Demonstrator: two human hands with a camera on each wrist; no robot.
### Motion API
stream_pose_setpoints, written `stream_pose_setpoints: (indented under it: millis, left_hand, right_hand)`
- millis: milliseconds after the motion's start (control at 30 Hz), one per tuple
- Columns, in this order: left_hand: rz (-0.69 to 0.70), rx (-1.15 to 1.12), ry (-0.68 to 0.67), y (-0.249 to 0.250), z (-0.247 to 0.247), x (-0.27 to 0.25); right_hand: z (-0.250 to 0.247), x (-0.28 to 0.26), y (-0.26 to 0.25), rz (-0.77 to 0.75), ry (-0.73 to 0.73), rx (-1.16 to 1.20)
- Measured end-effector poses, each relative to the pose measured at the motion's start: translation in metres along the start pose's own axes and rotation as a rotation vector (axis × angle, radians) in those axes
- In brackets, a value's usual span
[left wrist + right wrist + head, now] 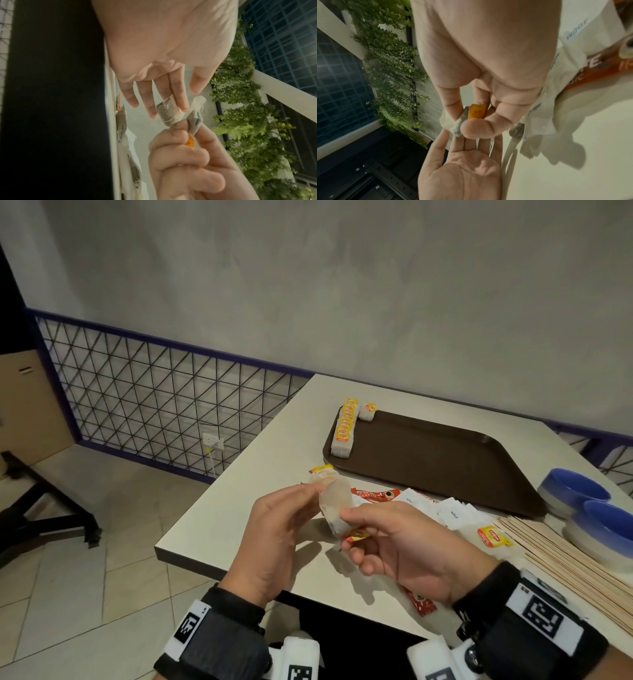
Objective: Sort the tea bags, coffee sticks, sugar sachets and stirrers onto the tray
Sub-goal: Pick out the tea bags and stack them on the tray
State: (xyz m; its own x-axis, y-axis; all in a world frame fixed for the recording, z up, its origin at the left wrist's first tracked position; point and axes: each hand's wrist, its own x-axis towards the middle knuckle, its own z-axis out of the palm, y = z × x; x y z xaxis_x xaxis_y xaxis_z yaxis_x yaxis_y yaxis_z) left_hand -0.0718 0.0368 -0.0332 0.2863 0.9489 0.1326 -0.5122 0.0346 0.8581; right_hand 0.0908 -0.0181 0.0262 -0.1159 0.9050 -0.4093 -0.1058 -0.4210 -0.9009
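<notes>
My right hand (352,527) pinches a small bunch of tea bags (334,503) above the table's near left corner, a yellow tag (476,111) tucked under its fingers. My left hand (301,501) is flat, its straight fingers touching the bags' far side; one bag (167,112) lies behind the index finger. A row of tea bags (344,429) and one more (368,410) lie at the left end of the brown tray (445,467). Red coffee sticks (375,494), white sugar sachets (452,513), a loose tea bag (491,535) and wooden stirrers (565,553) lie on the table.
Two blue and white bowls (582,494) stand at the right, beyond the stirrers. Another coffee stick (419,601) lies under my right wrist. The table's left edge (239,460) drops to a tiled floor, with a wire fence behind.
</notes>
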Motion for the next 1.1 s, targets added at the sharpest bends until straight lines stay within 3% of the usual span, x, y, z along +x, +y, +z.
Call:
stream_pose_setpoints:
  millis: [133,267,433,733,833,1000,1100]
  left_hand:
    - [0.092,0.081,-0.045,0.0,0.002,-0.004]
    - [0.111,0.255,0.025,-0.001,0.004,-0.004]
    - [0.087,0.173,0.112,-0.001,0.006,-0.002]
    - [-0.044,-0.006,0.069,0.002,0.005,-0.003]
    - [-0.04,-0.033,0.086,0.002,0.005,-0.002]
    - [-0.075,-0.045,0.093,0.001,0.004,-0.001]
    - [-0.035,-0.012,0.108,0.001,0.004,-0.001]
  right_hand:
    - [0.001,0.0,0.002,-0.008,0.008,0.032]
    - [0.0,-0.001,0.002,-0.026,0.008,0.039]
    - [-0.009,-0.005,0.008,-0.06,0.005,0.019]
    - [0.0,-0.006,0.014,-0.071,0.048,0.082]
    - [0.005,-0.005,0.017,-0.094,0.099,0.059]
    - [0.01,-0.011,0.024,-0.22,0.229,-0.214]
    - [0.014,-0.012,0.023,-0.278,0.283,-0.164]
